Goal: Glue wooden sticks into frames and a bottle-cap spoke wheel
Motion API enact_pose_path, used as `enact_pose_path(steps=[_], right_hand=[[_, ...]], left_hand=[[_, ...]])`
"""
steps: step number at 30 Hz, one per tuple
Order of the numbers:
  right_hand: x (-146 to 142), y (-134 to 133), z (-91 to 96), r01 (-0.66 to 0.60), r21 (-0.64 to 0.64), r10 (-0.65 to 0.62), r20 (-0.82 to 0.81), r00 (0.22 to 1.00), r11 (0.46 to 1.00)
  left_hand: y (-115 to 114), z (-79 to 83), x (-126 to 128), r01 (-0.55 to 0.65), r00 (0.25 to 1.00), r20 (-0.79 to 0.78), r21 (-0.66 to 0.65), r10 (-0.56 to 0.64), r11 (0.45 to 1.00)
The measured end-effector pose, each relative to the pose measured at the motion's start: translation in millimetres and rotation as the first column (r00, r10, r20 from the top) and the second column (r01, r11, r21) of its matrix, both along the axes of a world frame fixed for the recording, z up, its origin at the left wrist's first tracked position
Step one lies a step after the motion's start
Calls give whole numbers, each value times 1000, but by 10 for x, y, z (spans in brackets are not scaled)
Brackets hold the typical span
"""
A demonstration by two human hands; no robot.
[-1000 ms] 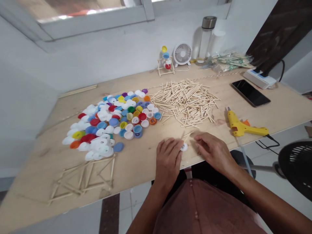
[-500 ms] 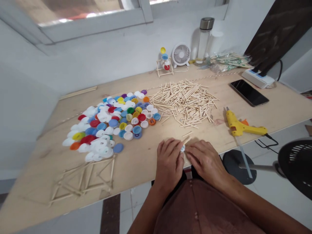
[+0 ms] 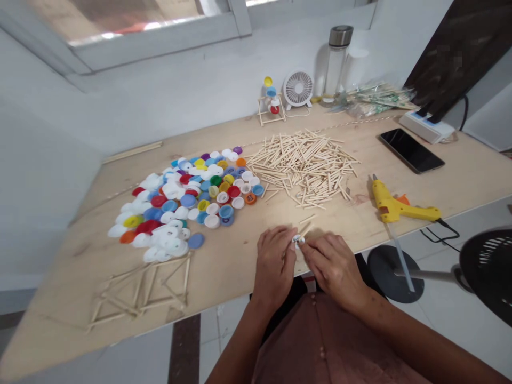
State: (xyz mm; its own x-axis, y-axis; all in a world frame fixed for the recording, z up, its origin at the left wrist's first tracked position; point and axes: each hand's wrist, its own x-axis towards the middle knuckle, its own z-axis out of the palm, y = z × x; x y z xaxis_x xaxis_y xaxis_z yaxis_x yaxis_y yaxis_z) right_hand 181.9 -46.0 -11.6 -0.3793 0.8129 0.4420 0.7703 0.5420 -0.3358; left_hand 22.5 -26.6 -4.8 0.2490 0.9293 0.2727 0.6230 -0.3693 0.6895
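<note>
A small white bottle cap [image 3: 297, 240] with dark marks on its face is at the table's front edge, between my two hands. My left hand [image 3: 276, 261] has its fingers bent, with the fingertips and thumb against the cap's left side. From the right, my right hand [image 3: 334, 266] pinches at the cap's edge with thumb and forefinger. Just behind the cap is a short wooden stick [image 3: 306, 229]; whether it is joined to the cap I cannot tell. Another loose stick [image 3: 307, 218] lies a little farther back.
Colourful bottle caps [image 3: 188, 200] are heaped on the left, with stick frames [image 3: 140, 296] in front of them. A pile of wooden sticks [image 3: 304, 165] lies ahead. To the right are a yellow glue gun [image 3: 386, 202], a phone [image 3: 411, 150] and a power strip [image 3: 426, 127]. A small fan [image 3: 298, 88] stands behind.
My left fingers have drawn back slightly to the left, and more of the white bottle cap's face shows. The right fingertips have shifted a little at the cap's edge.
</note>
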Motion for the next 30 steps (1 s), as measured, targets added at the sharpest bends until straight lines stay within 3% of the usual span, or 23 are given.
enact_pose_path(steps=[7,13,16,30], right_hand=[[-13,-17,22,15,-18,-16,-43,999,1000],[27,-27,-14,13,-50,-19,-111,994,999],[77,-12,-40,28,-38,-35,-190,981,999],[119,126,-60,80,-28,-82,-121,989,996]], left_hand=[[-36,-16,-34,-161,944,267,-136,193,977],[-89,-33,10,-90,995,38,30,89,996],[-86,-67,63,-98,993,-49,107,104,989],[-22,-120,104,-97,990,-84,145,110,985]])
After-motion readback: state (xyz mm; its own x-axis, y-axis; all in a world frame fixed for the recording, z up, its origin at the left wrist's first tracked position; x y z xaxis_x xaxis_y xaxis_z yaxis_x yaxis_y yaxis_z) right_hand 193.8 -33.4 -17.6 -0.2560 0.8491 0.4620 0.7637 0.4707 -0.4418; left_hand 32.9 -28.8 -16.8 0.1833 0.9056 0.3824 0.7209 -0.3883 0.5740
